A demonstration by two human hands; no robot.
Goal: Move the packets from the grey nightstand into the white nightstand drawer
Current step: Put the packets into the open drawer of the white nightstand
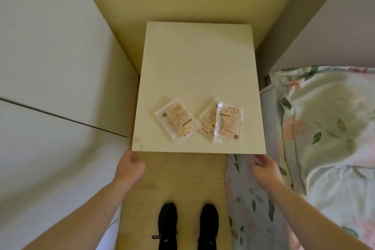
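3 packets lay on the nightstand [194, 63], near its front edge. 1 packet [175, 120] sat alone toward the left, tilted. The other 2 were to the right: the top packet [228, 123] overlapped the right side of the lower packet [207, 122]. All were clear plastic with orange print. The left hand [129, 165] hung just below the front left corner, its fingers loosely curled and gripping nothing. The right hand [263, 168] hovered below the front right corner, fingers relaxed and spread, also holding nothing. Neither hand touched a packet. A bed [324, 128] with floral bedding stood at the right. 2 black shoes [187, 227] stood on the wooden floor [182, 178].
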